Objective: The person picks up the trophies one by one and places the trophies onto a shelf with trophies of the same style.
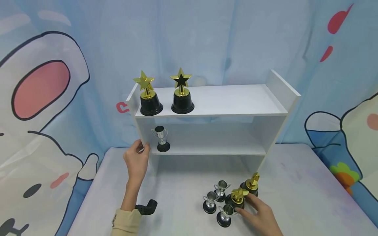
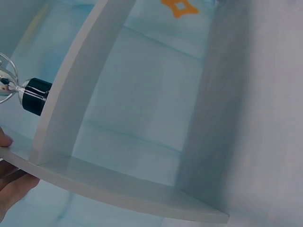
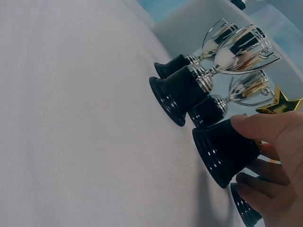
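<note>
My left hand (image 1: 136,160) grips the left side panel of a white shelf (image 1: 206,153). In the left wrist view the thumb lies on the panel's inner face, with the fingers (image 2: 16,191) on the outside. A silver cup trophy (image 1: 161,139) stands on the middle board close to that hand. My right hand (image 1: 260,213) holds a gold star trophy (image 1: 235,199) by its black base (image 3: 227,149). Silver cup trophies (image 1: 210,202) stand beside it on the table, and another gold star trophy (image 1: 251,184) is just behind it, partly hidden by the fingers in the right wrist view.
On the top board, two gold star trophies (image 1: 182,95) stand toward the left end. The shelf rests on a white-covered table (image 1: 183,209), backed by a blue cartoon curtain (image 1: 200,39). A black strap device (image 1: 147,207) is worn on the left wrist.
</note>
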Tool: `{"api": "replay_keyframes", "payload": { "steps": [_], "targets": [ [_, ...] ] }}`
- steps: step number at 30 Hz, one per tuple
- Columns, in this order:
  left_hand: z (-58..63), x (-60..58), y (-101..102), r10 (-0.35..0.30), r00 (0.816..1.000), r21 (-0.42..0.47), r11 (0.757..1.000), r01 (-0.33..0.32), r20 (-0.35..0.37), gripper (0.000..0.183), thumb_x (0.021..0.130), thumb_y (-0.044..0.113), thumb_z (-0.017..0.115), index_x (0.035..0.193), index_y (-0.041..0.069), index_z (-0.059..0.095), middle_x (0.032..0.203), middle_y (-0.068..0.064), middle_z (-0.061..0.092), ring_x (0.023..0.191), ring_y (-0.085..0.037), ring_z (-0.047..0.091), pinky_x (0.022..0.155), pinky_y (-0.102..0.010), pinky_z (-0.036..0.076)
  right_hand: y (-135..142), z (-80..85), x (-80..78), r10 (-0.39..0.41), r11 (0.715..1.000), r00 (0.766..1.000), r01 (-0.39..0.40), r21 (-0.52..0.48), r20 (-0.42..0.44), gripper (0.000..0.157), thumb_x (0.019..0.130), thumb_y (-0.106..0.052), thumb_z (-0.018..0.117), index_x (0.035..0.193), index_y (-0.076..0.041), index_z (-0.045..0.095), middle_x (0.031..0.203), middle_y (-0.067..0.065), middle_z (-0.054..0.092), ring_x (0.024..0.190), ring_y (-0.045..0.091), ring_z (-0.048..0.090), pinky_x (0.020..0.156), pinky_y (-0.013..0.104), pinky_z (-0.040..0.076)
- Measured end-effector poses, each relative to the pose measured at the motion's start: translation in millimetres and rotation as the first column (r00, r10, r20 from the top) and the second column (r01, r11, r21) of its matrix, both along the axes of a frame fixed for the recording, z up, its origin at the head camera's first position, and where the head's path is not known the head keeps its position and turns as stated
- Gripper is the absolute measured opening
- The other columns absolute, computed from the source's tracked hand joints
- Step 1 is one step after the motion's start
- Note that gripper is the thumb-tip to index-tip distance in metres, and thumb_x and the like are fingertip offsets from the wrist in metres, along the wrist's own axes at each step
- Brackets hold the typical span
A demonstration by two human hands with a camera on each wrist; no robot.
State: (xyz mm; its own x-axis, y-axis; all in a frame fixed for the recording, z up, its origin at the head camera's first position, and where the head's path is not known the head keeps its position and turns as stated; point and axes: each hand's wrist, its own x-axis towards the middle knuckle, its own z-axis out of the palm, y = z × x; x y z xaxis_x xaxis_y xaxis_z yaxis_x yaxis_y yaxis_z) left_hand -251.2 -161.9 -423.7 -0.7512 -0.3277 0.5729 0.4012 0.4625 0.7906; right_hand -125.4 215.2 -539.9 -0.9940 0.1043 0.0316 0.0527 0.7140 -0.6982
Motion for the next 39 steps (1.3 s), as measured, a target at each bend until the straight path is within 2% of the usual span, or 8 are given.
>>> {"api": "replay_keyframes", "payload": {
  "steps": [8,15,21,26,29,34,36,39],
  "targets": [
    [-0.8,0.2,1.6,-0.004,1.0,-0.003,1.0,0.004,-0.006,0.02,0.093,-0.002,0.069,0.11,-0.009,0.074,0.101,-0.029,0.075,0.092,-0.041,0.077,0.08,-0.047,0.065,-5.3,-7.0,1.4,-0.009,0.998,1.0,0.01,0.059,-0.03,0.065,0.079,-0.021,0.09,0.13,0.005,0.061,0.127,0.032,0.066,0.114,0.047,0.068,0.098,0.052,0.059],
    [-1.8,0.7,2.5,-0.005,1.0,-0.003,1.0,0.005,0.011,0.019,0.093,0.0,0.07,0.11,-0.007,0.074,0.101,-0.028,0.076,0.09,-0.039,0.077,0.079,-0.047,0.066,-6.8,-11.5,-0.1,-0.027,0.997,0.999,0.029,0.073,-0.026,0.058,0.079,-0.018,0.089,0.126,0.003,0.063,0.124,0.028,0.069,0.113,0.045,0.069,0.097,0.052,0.06],
    [-2.1,0.9,3.2,-0.01,1.0,0.012,1.0,0.01,0.022,0.019,0.093,0.0,0.07,0.111,-0.007,0.075,0.101,-0.027,0.076,0.09,-0.039,0.077,0.079,-0.048,0.066,-8.0,-13.4,3.7,-0.031,0.994,0.991,0.043,0.098,-0.129,0.053,0.077,-0.015,0.09,0.121,0.003,0.066,0.115,0.025,0.073,0.103,0.042,0.073,0.091,0.051,0.062],
    [-2.3,0.4,2.5,-0.001,1.0,0.006,1.0,0.001,0.011,0.019,0.093,0.001,0.07,0.11,-0.007,0.075,0.099,-0.027,0.076,0.089,-0.038,0.077,0.078,-0.048,0.066,-9.5,-11.1,6.3,-0.039,0.993,0.985,0.058,0.107,-0.171,0.051,0.076,-0.015,0.091,0.118,0.001,0.067,0.112,0.024,0.074,0.099,0.041,0.074,0.089,0.052,0.063],
    [-2.5,-0.1,1.8,0.014,1.0,0.0,1.0,-0.014,0.004,0.019,0.092,0.0,0.07,0.109,-0.007,0.075,0.098,-0.027,0.076,0.089,-0.038,0.077,0.077,-0.048,0.066,-9.9,-8.3,8.8,-0.045,0.99,0.97,0.074,0.116,-0.239,0.05,0.074,-0.015,0.092,0.116,-0.001,0.069,0.109,0.022,0.075,0.095,0.04,0.075,0.086,0.053,0.063],
    [-1.9,-0.5,2.1,0.024,1.0,0.004,1.0,-0.024,0.009,0.02,0.093,0.001,0.07,0.11,-0.007,0.075,0.098,-0.027,0.076,0.089,-0.039,0.077,0.077,-0.048,0.066,-8.4,-3.0,12.4,-0.027,0.979,0.912,0.108,0.175,-0.409,0.048,0.066,-0.012,0.097,0.106,-0.003,0.072,0.1,0.015,0.077,0.085,0.034,0.076,0.075,0.05,0.065],
    [-1.4,-0.4,2.5,0.022,1.0,0.008,1.0,-0.022,0.012,0.02,0.093,0.001,0.07,0.111,-0.007,0.075,0.099,-0.027,0.076,0.09,-0.039,0.077,0.078,-0.048,0.066,-7.5,0.4,13.6,-0.012,0.975,0.896,0.109,0.194,-0.444,0.049,0.064,-0.011,0.098,0.104,-0.003,0.071,0.097,0.014,0.077,0.083,0.032,0.076,0.073,0.048,0.065],
    [-0.6,-0.1,3.0,0.02,1.0,0.014,1.0,-0.02,0.014,0.02,0.093,0.001,0.07,0.111,-0.006,0.075,0.099,-0.027,0.076,0.09,-0.039,0.077,0.078,-0.048,0.066,-6.6,7.3,15.5,0.011,0.971,0.883,0.103,0.216,-0.468,0.05,0.062,-0.011,0.099,0.103,-0.003,0.071,0.097,0.012,0.077,0.083,0.032,0.075,0.071,0.047,0.065]
  ]
}}
